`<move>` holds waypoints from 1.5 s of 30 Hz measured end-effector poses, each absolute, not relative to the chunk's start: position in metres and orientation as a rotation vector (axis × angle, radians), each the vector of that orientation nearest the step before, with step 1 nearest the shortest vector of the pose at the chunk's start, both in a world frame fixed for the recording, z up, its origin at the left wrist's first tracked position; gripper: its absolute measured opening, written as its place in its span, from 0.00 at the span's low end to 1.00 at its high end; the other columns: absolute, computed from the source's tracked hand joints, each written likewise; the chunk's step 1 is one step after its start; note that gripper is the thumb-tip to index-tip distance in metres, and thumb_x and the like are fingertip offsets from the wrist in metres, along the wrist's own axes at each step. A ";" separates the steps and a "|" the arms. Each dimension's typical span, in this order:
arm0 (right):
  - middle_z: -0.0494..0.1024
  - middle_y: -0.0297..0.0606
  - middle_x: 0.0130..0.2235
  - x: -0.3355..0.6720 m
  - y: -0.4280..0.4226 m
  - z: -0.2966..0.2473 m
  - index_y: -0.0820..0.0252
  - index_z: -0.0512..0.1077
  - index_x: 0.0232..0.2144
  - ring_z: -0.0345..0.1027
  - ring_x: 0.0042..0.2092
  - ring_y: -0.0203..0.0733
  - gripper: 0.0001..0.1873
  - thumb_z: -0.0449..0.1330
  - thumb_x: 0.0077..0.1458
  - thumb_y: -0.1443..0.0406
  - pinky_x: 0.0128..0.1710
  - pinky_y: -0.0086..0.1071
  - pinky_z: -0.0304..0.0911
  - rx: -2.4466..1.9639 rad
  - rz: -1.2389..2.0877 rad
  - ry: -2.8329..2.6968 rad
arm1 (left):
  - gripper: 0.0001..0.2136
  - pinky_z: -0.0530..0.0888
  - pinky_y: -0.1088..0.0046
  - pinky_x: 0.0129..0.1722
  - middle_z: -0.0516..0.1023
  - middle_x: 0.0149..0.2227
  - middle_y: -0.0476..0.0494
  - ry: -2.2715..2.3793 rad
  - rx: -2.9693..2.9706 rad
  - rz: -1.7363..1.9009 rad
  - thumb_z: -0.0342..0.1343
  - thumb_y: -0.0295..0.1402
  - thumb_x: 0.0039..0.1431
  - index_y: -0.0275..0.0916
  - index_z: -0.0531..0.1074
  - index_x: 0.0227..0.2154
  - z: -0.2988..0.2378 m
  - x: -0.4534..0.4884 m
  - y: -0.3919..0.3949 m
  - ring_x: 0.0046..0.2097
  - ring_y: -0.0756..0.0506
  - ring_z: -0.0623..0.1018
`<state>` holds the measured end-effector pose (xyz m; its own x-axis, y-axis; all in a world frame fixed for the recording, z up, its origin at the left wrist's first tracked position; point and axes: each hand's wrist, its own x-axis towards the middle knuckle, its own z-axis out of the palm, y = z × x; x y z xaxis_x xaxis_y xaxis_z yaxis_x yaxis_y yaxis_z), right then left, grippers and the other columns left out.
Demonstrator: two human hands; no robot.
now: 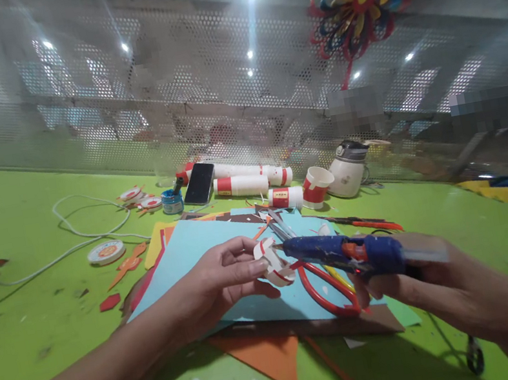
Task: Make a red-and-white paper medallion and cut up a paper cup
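Note:
My left hand pinches a curled white paper piece with red edges, which looks cut from a paper cup. In my right hand is a blue glue gun, its nozzle pointing left, close to the paper piece; whether they touch I cannot tell. A small red light glows on the gun. Under both hands lies a stack of coloured paper with a light blue sheet on top. Scissors with red handles rest on it, partly behind the gun.
Stacked paper cups, a single cup, a white kettle, a phone and a blue jar stand or lie at the back. A white cable winds across the left. Orange paper scraps lie in front.

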<state>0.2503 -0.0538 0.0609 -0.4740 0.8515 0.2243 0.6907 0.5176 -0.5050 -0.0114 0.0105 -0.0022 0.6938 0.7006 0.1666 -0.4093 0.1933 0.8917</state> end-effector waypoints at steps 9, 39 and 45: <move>0.74 0.35 0.28 0.251 -0.055 0.063 0.58 0.69 0.30 0.65 0.29 0.37 0.10 0.54 0.59 0.60 0.27 0.28 0.62 -1.243 0.491 -2.302 | 0.11 0.73 0.70 0.39 0.78 0.40 0.33 0.321 1.129 0.797 0.56 0.27 0.55 0.31 0.71 0.42 -0.004 -0.011 0.012 0.41 0.43 0.77; 0.73 0.37 0.29 0.253 -0.056 0.061 0.59 0.70 0.30 0.66 0.29 0.38 0.13 0.53 0.60 0.58 0.26 0.28 0.63 -1.272 0.482 -2.297 | 0.12 0.72 0.68 0.42 0.77 0.43 0.31 0.332 1.133 0.796 0.57 0.27 0.56 0.31 0.71 0.43 -0.002 -0.012 0.010 0.44 0.42 0.77; 0.74 0.36 0.28 0.249 -0.055 0.063 0.58 0.70 0.29 0.66 0.28 0.38 0.12 0.54 0.59 0.57 0.26 0.27 0.63 -1.264 0.545 -2.261 | 0.12 0.73 0.68 0.41 0.78 0.42 0.32 0.358 1.125 0.798 0.57 0.27 0.55 0.31 0.71 0.42 0.000 -0.012 0.009 0.43 0.43 0.77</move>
<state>0.2494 -0.0554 0.0630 -0.4513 0.8646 0.2208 0.6689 0.4915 -0.5576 -0.0115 0.0087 0.0001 0.6781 0.7236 0.1293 -0.3847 0.1995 0.9012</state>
